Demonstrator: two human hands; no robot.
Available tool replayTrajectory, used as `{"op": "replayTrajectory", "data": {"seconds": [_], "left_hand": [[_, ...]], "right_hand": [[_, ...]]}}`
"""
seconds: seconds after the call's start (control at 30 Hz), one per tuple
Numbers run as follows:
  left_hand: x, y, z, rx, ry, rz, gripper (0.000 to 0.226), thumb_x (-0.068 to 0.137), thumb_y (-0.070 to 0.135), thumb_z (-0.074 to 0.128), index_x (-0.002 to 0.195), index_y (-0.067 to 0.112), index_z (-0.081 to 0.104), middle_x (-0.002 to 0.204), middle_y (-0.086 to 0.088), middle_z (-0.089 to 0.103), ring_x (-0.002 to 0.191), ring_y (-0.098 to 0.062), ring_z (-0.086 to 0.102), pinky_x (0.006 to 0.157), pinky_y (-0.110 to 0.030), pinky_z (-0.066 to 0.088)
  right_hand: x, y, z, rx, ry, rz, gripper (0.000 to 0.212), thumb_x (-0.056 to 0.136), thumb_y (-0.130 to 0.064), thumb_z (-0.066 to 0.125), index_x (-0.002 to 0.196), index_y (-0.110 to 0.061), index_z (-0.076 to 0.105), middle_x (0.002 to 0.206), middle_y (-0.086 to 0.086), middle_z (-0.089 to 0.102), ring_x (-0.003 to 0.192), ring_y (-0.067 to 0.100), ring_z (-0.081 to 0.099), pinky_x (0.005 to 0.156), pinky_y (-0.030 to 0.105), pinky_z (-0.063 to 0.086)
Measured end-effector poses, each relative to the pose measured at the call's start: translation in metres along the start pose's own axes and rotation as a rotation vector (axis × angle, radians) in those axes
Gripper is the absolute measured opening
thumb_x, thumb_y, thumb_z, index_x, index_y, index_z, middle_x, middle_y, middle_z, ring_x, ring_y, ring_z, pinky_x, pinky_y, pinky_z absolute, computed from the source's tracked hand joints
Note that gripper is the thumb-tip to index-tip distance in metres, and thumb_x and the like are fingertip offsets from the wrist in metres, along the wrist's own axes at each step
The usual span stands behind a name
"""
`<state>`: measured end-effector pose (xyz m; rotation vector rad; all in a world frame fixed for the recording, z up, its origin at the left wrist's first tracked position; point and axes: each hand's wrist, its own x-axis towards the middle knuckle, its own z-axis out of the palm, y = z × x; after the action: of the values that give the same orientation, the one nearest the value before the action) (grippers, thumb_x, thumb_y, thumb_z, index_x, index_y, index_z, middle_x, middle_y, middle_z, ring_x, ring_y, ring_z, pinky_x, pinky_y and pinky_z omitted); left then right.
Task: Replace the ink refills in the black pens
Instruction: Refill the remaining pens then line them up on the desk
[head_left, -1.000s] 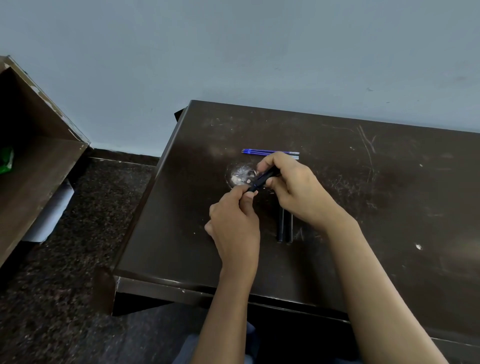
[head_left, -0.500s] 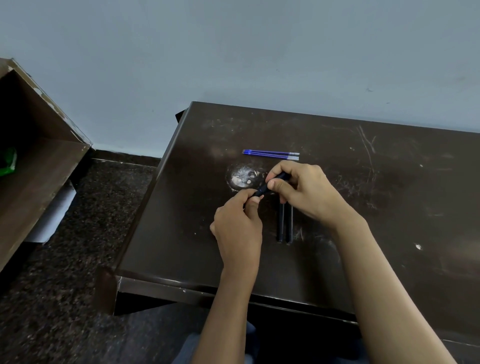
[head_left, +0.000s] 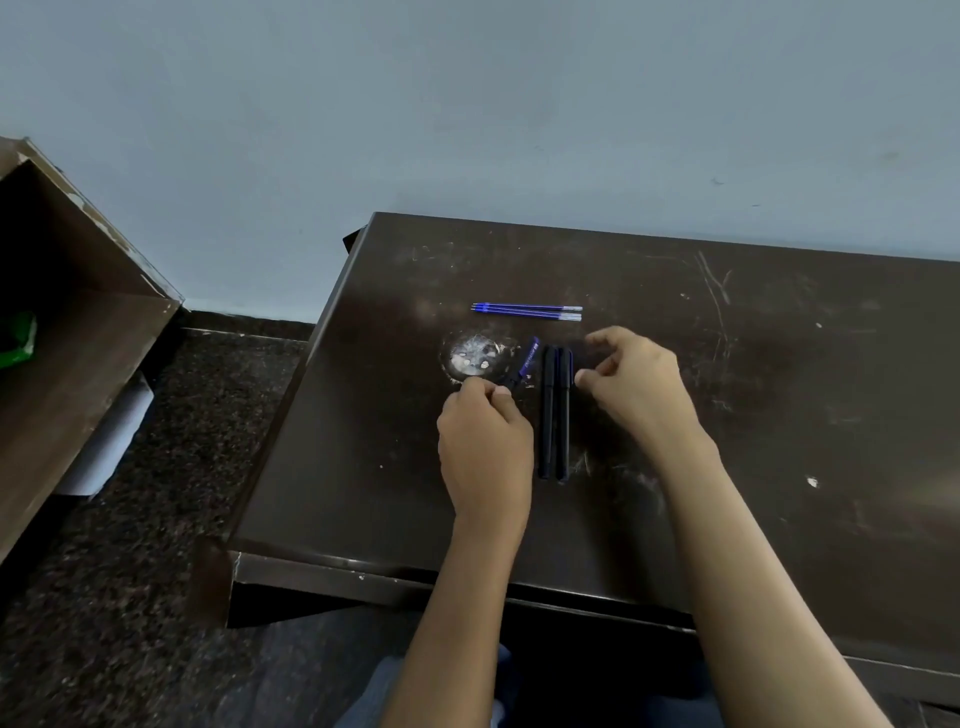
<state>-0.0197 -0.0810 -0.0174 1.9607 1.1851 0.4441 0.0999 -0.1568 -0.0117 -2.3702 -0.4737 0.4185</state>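
Observation:
My left hand (head_left: 485, 441) pinches the near end of a black pen (head_left: 523, 365) that slants up to the right over the dark table (head_left: 779, 415). Two more black pens (head_left: 554, 413) lie side by side just right of it, pointing away from me. My right hand (head_left: 636, 387) hovers right of those pens with its fingers curled apart and nothing in them. Blue ink refills (head_left: 527, 310) lie together crosswise farther back on the table.
A round pale scuffed patch (head_left: 472, 356) marks the tabletop left of the held pen. A brown open cabinet (head_left: 67, 322) stands at the left, with something green (head_left: 15, 340) inside. Speckled dark floor lies between it and the table's left edge.
My right hand has let go of the pen and moved right, away from it. The pen stays in my left hand alone, and the two lying pens are uncovered.

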Motion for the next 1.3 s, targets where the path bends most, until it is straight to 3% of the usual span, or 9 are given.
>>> {"op": "replayTrajectory", "data": {"seconds": [0.17, 0.27, 0.43, 0.73, 0.83, 1.03, 1.3], "left_hand": [[0.012, 0.005, 0.012, 0.134, 0.002, 0.003, 0.023, 0.099, 0.018, 0.042, 0.108, 0.007, 0.059, 0.101, -0.007, 0.054, 0.083, -0.011, 0.044, 0.063, -0.02, 0.029], [0.017, 0.006, 0.019, 0.22, 0.008, 0.034, 0.025, 0.098, 0.019, 0.042, 0.109, 0.005, 0.059, 0.106, -0.011, 0.058, 0.094, -0.023, 0.056, 0.07, -0.028, 0.037], [0.019, 0.007, 0.03, 0.341, -0.024, 0.08, 0.029, 0.098, 0.022, 0.042, 0.115, 0.005, 0.057, 0.114, -0.013, 0.06, 0.104, -0.028, 0.058, 0.081, -0.038, 0.047], [0.016, 0.0, 0.034, 0.365, -0.046, 0.113, 0.026, 0.095, 0.027, 0.049, 0.117, 0.012, 0.053, 0.112, -0.007, 0.063, 0.105, -0.027, 0.058, 0.081, -0.038, 0.045], [0.016, 0.0, 0.033, 0.355, -0.058, 0.125, 0.022, 0.095, 0.027, 0.05, 0.113, 0.016, 0.053, 0.11, -0.005, 0.063, 0.105, -0.027, 0.057, 0.08, -0.038, 0.043], [0.019, -0.001, 0.033, 0.308, -0.089, 0.157, 0.025, 0.094, 0.024, 0.053, 0.118, 0.019, 0.055, 0.116, -0.004, 0.062, 0.109, -0.025, 0.057, 0.083, -0.037, 0.044], [0.023, -0.003, 0.028, 0.289, -0.081, 0.129, 0.027, 0.092, 0.021, 0.053, 0.119, 0.017, 0.056, 0.118, -0.004, 0.062, 0.11, -0.025, 0.056, 0.084, -0.038, 0.044]], "right_hand": [[-0.007, 0.005, 0.012, 0.042, -0.066, 0.051, 0.053, 0.084, -0.016, 0.07, 0.133, -0.017, 0.051, 0.094, 0.003, 0.063, 0.089, 0.022, 0.067, 0.087, 0.036, 0.054], [-0.009, 0.005, 0.019, 0.034, -0.098, 0.045, 0.056, 0.083, -0.016, 0.07, 0.135, -0.018, 0.049, 0.107, 0.01, 0.066, 0.095, 0.026, 0.067, 0.087, 0.038, 0.054], [-0.01, 0.003, 0.024, 0.03, -0.1, 0.028, 0.055, 0.084, -0.012, 0.068, 0.136, -0.014, 0.047, 0.107, 0.012, 0.067, 0.095, 0.027, 0.066, 0.084, 0.033, 0.053], [-0.012, 0.0, 0.024, 0.06, -0.083, 0.027, 0.049, 0.084, -0.009, 0.067, 0.13, -0.011, 0.05, 0.089, 0.004, 0.062, 0.081, 0.021, 0.064, 0.074, 0.028, 0.051], [-0.013, 0.0, 0.024, 0.052, -0.08, 0.028, 0.051, 0.084, -0.011, 0.067, 0.132, -0.011, 0.05, 0.096, 0.007, 0.064, 0.088, 0.021, 0.064, 0.077, 0.029, 0.05], [-0.012, 0.0, 0.025, 0.038, -0.062, 0.015, 0.05, 0.084, -0.014, 0.069, 0.131, -0.012, 0.051, 0.092, 0.002, 0.06, 0.084, 0.014, 0.055, 0.075, 0.025, 0.045], [-0.013, -0.004, 0.034, 0.044, -0.051, -0.015, 0.054, 0.084, -0.014, 0.069, 0.133, -0.012, 0.05, 0.101, 0.01, 0.065, 0.09, 0.02, 0.061, 0.083, 0.032, 0.051]]}}
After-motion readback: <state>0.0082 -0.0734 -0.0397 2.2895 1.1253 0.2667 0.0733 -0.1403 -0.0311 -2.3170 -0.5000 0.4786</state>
